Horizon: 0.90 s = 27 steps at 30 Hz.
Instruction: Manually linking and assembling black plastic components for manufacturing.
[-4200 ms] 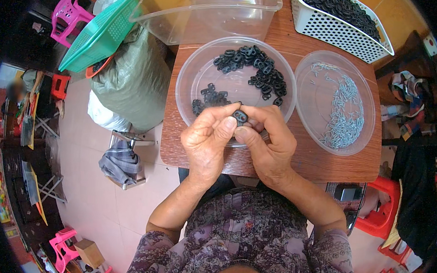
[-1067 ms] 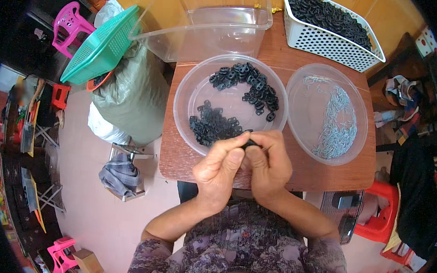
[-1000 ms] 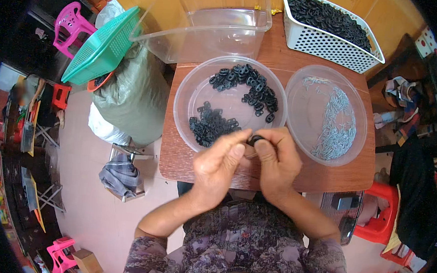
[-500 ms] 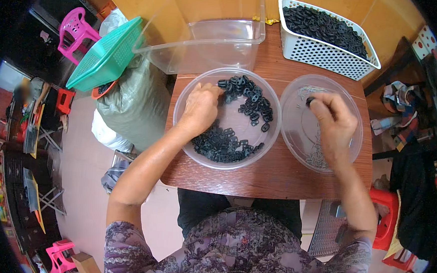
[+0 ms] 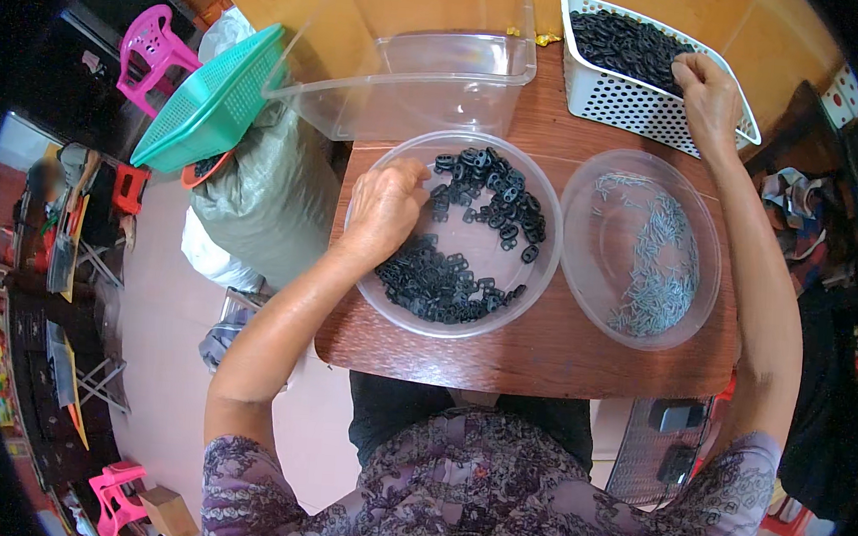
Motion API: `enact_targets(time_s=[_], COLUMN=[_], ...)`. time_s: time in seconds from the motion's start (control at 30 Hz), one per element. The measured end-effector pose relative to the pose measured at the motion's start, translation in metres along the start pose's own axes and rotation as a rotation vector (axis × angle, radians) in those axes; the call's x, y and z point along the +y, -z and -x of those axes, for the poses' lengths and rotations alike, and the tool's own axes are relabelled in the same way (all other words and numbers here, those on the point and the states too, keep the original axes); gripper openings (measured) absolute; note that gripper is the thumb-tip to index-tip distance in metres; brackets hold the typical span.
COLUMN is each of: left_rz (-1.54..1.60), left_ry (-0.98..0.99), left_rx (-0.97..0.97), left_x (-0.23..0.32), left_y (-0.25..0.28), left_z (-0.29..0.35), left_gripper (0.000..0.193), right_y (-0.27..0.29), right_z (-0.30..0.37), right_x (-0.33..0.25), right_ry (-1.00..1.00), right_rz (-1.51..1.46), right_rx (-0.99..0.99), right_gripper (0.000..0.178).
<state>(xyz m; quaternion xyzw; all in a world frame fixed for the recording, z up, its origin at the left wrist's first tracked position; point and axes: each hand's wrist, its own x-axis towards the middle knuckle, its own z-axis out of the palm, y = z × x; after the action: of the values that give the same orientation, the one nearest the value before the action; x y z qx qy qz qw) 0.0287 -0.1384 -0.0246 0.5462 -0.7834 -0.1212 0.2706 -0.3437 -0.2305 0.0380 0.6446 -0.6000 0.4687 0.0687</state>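
My left hand point(image 5: 389, 205) is over the left side of a round clear plastic tub point(image 5: 455, 331), its fingers curled together; whatever they hold is hidden. Beneath and beside it lie two heaps of small black plastic pieces point(image 5: 436, 280), several showing two holes. At the back right, my right hand point(image 5: 712, 101) reaches over the rim of a white perforated basket point(image 5: 635, 116). Its fingertips are pinched at the black pieces point(image 5: 624, 52) filling that basket, and I cannot make out what is between them. A second round tub point(image 5: 584, 297) holds many small silvery pins point(image 5: 655, 297).
A large clear plastic bin point(image 5: 400, 99) stands at the back left of the wooden table point(image 5: 502, 363). Left of the table, a green basket point(image 5: 208, 107) rests on a stuffed sack point(image 5: 266, 194). A pink chair point(image 5: 155, 55) is farther off.
My right hand has gone from above the pin tub, where it held a small black piece, up and away to the white basket. My left hand stays over its tub.
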Motion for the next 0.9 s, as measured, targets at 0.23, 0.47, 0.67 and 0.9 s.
enact_targets(time_s=[0.23, 0.47, 0.67, 0.9], left_rz=[-0.133, -0.105, -0.193, 0.948], left_ry=[-0.097, -0.086, -0.263, 0.349], left_rx=[-0.055, -0.141, -0.043, -0.134], left_x=[0.002, -0.006, -0.004, 0.024], left_y=[-0.007, -0.014, -0.01, 0.009], left_z=[-0.002, -0.006, 0.0, 0.007], left_gripper=[0.023, 0.024, 0.016, 0.034], right_y=[-0.018, -0.006, 0.023, 0.035], right_z=[-0.032, 0.006, 0.045, 0.108], right_x=[0.024, -0.006, -0.019, -0.084], right_ry=[0.111, 0.207, 0.017, -0.009], right_rz=[0.455, 0.337, 0.064, -0.318], right_rx=[-0.164, -0.072, -0.028, -0.222], right_gripper=[0.022, 0.018, 0.014, 0.013])
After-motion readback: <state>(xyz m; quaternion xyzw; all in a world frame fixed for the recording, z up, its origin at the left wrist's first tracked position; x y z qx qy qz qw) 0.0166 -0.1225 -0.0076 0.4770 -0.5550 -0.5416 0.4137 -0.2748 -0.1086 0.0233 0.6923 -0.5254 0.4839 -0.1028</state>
